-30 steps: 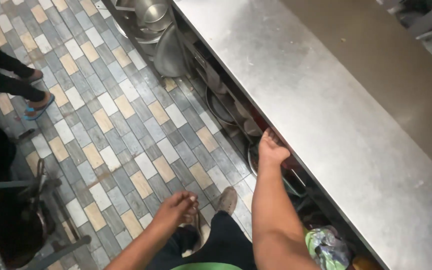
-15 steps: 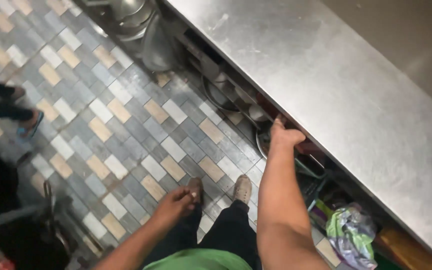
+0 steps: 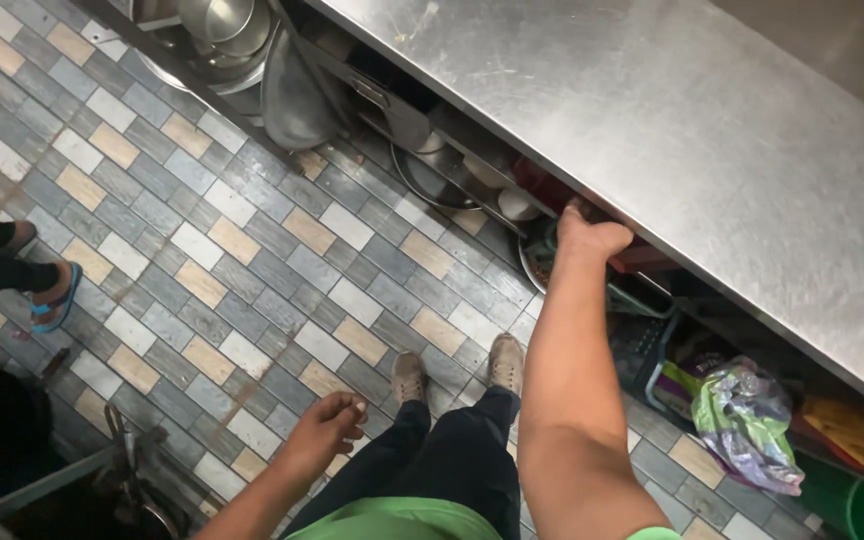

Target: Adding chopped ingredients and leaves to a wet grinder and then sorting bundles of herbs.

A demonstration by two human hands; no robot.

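Brushed steel counter [image 3: 672, 130]; matt tiled floor [image 3: 252, 250]; crinkled plastic bag [image 3: 747, 420]

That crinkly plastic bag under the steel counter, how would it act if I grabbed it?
The bag looks thin and crumpled, so it would likely be floppy and sag around whatever is inside. Its glossy film suggests it may slip unless pinched by a fold. It bulges only loosely, so it is probably light, though its contents cannot be seen.

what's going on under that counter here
A person stands on a tiled floor at a steel counter. The right hand reaches under the counter's edge among stacked metal pans on the shelf below; what it grips is hidden. The left hand hangs free, holding nothing. A crumpled plastic bag lies lower right.
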